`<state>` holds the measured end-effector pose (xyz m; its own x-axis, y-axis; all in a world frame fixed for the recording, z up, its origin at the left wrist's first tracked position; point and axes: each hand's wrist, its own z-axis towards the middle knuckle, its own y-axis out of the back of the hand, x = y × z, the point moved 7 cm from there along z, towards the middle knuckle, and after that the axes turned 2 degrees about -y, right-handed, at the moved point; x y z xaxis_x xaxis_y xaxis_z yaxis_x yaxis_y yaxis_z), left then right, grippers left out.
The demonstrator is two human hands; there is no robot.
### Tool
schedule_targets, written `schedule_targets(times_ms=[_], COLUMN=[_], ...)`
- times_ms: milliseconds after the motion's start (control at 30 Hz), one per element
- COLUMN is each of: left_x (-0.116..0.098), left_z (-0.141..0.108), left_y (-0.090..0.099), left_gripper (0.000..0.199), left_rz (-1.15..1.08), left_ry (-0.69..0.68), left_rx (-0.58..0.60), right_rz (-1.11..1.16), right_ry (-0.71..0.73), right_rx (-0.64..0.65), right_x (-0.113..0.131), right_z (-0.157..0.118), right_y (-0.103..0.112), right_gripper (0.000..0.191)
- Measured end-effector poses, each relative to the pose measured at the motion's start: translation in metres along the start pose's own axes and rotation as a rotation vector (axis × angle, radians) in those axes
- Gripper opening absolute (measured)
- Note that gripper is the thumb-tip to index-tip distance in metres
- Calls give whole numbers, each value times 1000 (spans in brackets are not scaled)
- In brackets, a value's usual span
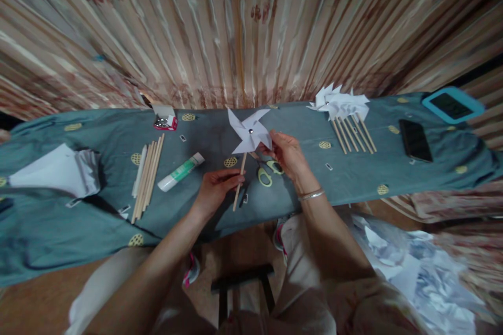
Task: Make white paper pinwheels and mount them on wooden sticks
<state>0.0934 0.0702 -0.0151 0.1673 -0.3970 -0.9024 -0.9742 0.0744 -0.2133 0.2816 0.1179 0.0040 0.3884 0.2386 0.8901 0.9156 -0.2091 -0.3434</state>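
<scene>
Your left hand pinches the stick between thumb and fingers, below the pinwheel. Your right hand has its fingertips closed on the pinwheel's near right blade. The pinwheel is up between your hands, its face towards you, with the pin at its middle.

Watch the right-hand grip: squeeze too hard and the thin paper may crease; pull sideways and it could tear at the pin. Your left hand holds the stick well below that pin, so a push on a blade could make the head tip or the stick roll in your fingers. How firmly the pin sits cannot be told from here.

The scissors lie between your hands, just under the work. A dropped wrist could knock them or catch on their handles. Left of your left hand is the glue, then the spare sticks; both are round, and a sleeve or elbow brushing them could set them rolling. The open box beyond could spill if bumped. Well right of your right hand, the other pinwheels lie overlapped, so their blades could snag or bend when one is lifted.
</scene>
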Motion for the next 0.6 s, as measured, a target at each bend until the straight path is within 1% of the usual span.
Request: schedule_targets(times_ms=[100, 300, 467, 600], left_x=[-2, -1, -2, -3], left_z=[-1, 0, 0, 0], left_y=[1, 3, 4, 5], left_gripper=[41, 40, 38, 40], left_rz=[3, 0, 16, 35], left_ry=[2, -4, -20, -23], left_rx=[-3, -13, -19, -26], right_rz=[3, -21, -61, -36], right_ry=[22, 30, 48, 19], right_rx=[0, 56, 89, 90], right_x=[0, -2, -4, -7], right_z=[-1, -1, -2, -3], right_y=[-1, -6, -6, -8], right_gripper=[35, 42, 43, 46])
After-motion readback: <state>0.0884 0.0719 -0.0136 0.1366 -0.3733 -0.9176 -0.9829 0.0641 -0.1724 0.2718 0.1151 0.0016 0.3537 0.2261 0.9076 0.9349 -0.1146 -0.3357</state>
